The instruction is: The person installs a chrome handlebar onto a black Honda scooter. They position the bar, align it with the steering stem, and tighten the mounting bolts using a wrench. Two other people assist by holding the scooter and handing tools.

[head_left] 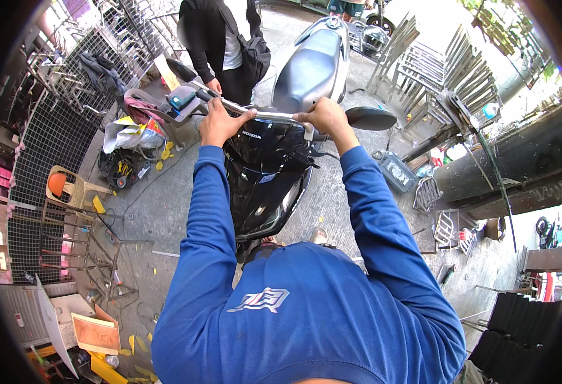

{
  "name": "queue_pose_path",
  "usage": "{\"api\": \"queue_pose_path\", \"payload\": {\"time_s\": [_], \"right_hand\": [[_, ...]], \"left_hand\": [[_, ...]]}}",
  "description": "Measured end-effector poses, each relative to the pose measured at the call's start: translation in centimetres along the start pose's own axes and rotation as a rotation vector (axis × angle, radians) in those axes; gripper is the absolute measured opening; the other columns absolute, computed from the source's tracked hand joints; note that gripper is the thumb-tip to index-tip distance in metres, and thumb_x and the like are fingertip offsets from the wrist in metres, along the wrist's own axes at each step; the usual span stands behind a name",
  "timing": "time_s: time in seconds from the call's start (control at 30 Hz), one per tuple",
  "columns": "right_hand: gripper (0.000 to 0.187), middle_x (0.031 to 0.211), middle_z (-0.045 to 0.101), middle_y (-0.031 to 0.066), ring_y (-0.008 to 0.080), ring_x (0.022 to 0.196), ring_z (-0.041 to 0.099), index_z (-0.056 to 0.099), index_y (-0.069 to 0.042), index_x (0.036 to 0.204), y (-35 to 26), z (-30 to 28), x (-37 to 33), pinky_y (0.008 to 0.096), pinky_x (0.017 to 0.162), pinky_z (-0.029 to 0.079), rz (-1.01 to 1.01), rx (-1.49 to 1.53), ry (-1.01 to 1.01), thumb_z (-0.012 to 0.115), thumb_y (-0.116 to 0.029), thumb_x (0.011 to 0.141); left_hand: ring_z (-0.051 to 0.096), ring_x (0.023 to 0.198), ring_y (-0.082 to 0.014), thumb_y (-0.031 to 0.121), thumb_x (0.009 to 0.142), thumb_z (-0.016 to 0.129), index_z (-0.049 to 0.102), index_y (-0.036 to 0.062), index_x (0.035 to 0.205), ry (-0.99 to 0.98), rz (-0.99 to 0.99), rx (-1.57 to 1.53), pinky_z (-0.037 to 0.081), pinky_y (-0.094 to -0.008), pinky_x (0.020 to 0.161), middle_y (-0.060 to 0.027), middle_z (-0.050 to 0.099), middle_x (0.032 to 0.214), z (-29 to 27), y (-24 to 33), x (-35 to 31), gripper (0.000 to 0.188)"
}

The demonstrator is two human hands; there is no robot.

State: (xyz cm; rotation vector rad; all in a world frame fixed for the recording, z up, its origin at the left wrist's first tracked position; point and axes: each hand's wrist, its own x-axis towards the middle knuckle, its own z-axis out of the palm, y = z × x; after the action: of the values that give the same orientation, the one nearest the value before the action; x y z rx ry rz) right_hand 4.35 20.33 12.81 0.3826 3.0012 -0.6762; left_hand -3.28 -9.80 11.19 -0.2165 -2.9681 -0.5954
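Observation:
In front of me stands a scooter with a glossy black front point(258, 173) and a long grey seat point(306, 67). A silvery metal bar point(274, 116) spans across above its front, by the handlebar. My left hand point(220, 123) is closed on the bar's left part, its thumb lying along it. My right hand point(327, 121) is closed round the right part, thumb pointing inward; its other fingers are partly hidden. Just right of that hand is a black rear-view mirror point(370, 118). Beyond my left hand, another person's hand point(213, 86) is near the handlebar.
A person in dark clothes with a black bag point(254, 59) stands at the far left of the scooter. Metal frames point(431, 70) stand at right, with a grey toolbox point(396, 171) on the floor. Leftward are a tan chair point(79, 191), a cable and yellow scraps.

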Motion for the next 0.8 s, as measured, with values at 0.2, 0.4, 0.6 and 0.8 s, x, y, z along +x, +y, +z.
{"api": "queue_pose_path", "payload": {"time_s": [0.2, 0.4, 0.6, 0.8], "right_hand": [[0.063, 0.06, 0.07, 0.0092, 0.0253, 0.062, 0.075, 0.084, -0.004, 0.08, -0.15, -0.26, -0.23, 0.0415, 0.069, 0.06, 0.01, 0.043, -0.022, 0.087, -0.067, 0.081], [0.064, 0.065, 0.073, 0.0125, 0.0284, 0.068, 0.076, 0.086, -0.004, 0.085, -0.11, -0.24, -0.17, 0.0432, 0.074, 0.061, -0.015, 0.028, -0.008, 0.086, -0.068, 0.081], [0.064, 0.069, 0.074, 0.0145, 0.0294, 0.07, 0.077, 0.087, -0.004, 0.088, 0.15, 0.2, 0.22, 0.0435, 0.076, 0.062, -0.041, 0.023, 0.019, 0.086, -0.068, 0.081], [0.063, 0.08, 0.079, 0.0175, 0.0327, 0.079, 0.079, 0.087, -0.007, 0.09, 0.15, 0.35, 0.35, 0.0465, 0.08, 0.062, 0.009, -0.005, 0.0, 0.085, -0.069, 0.081]], "left_hand": [[0.07, 0.124, -0.0471, 0.094, 0.071, 0.074, 0.046, -0.0062, 0.148, 0.012, 0.0, -0.016, 0.057, -0.0556, 0.102, -0.0284, 0.06, 0.144, -0.03, 0.22, -0.19, 0.129], [0.071, 0.122, -0.0466, 0.094, 0.071, 0.074, 0.047, -0.0066, 0.146, 0.012, -0.001, -0.009, 0.058, -0.0545, 0.101, -0.0268, 0.058, 0.145, -0.23, 0.44, -0.35, 0.129], [0.071, 0.122, -0.0472, 0.095, 0.071, 0.072, 0.045, -0.0082, 0.149, -0.005, -0.004, -0.003, 0.058, -0.0543, 0.101, -0.0274, 0.058, 0.146, -0.07, 0.26, -0.11, 0.132], [0.068, 0.125, -0.0496, 0.092, 0.071, 0.076, 0.043, -0.0074, 0.153, 0.022, 0.004, -0.036, 0.056, -0.0564, 0.103, -0.0298, 0.06, 0.146, 0.23, 0.05, -0.23, 0.133]]}}
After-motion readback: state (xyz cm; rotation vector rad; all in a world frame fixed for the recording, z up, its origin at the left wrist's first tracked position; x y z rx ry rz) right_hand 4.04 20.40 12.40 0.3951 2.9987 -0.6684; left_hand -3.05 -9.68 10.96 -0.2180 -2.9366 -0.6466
